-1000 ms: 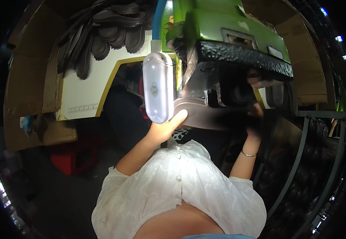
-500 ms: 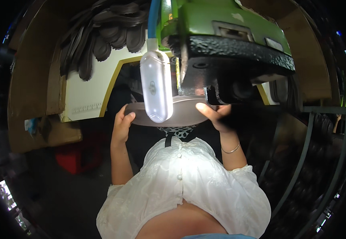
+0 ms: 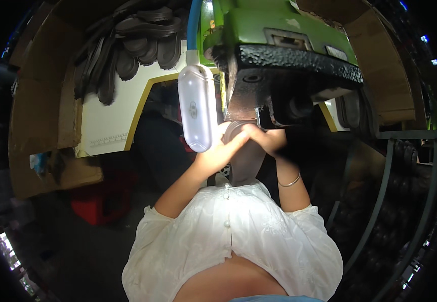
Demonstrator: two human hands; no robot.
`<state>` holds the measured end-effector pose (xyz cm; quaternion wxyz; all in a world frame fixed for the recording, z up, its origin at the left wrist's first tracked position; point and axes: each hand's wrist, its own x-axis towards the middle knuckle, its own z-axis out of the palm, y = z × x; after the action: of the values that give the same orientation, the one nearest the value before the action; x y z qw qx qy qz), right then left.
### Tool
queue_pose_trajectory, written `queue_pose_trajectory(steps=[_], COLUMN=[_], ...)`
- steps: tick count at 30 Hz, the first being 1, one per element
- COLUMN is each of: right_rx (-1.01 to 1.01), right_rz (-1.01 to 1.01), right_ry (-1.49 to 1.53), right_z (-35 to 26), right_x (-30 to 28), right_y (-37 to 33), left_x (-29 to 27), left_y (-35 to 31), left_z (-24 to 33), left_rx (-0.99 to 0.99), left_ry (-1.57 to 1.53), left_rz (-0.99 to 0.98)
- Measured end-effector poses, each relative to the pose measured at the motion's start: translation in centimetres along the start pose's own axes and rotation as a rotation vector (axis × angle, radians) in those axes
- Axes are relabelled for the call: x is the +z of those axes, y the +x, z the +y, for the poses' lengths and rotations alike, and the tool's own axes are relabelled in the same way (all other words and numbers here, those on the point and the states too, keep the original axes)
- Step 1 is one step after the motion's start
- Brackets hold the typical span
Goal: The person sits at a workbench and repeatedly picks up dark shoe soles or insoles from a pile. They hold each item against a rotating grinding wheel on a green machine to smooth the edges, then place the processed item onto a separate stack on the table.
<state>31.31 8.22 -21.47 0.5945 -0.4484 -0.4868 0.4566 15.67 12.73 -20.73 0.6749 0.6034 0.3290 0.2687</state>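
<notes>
A grey-brown shoe sole (image 3: 246, 166) is in my hands under the head of a green and black machine (image 3: 284, 55). One end is up near the machine's lower parts; the other points down toward my white blouse. My left hand (image 3: 217, 150) reaches across and grips the sole's upper end from the left, its fingers partly behind the lamp. On the right side, my right hand (image 3: 267, 140) closes on the same end with the thumb on top; its outer part is in dark shadow. A white oval lamp (image 3: 196, 113) hangs just in front of my left hand.
Several dark soles (image 3: 128, 50) are piled on the white tabletop (image 3: 102, 121) at the left, with more soles (image 3: 351, 110) at the right. Cardboard boxes (image 3: 42, 95) flank the table. A red stool (image 3: 100, 204) stands low left, a metal rack (image 3: 379, 201) at the right.
The sole has turned from lying crosswise to pointing toward me. My left hand has moved right from its far end to beside my right hand, which has shifted only slightly.
</notes>
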Motion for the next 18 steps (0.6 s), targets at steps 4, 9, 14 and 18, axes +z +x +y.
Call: queue_pose_trajectory(steps=[4,9,14,18], right_rx=[0.252,0.676,0.224,0.145], right_rz=[-0.256,-0.178,0.289,0.327], right_ry=[-0.135,0.023,0.335,0.221], right_z=[0.0,3.6,1.2,-0.8], right_x=[-1.8,-7.9,-10.5,-8.1], right_y=[-3.8,-10.4,-8.9,-5.0], left_x=[0.4,-1.1,-2.8,-4.5], left_y=[0.3,-1.5,-3.0,-4.5], left_z=[-0.9,-2.4,-3.5,-3.6], left_rx=[0.143,0.049,-0.023,0.000], left_ry=[-0.034,-0.047,-0.194,-0.302], left_rz=[0.124,0.221,0.161,0.067])
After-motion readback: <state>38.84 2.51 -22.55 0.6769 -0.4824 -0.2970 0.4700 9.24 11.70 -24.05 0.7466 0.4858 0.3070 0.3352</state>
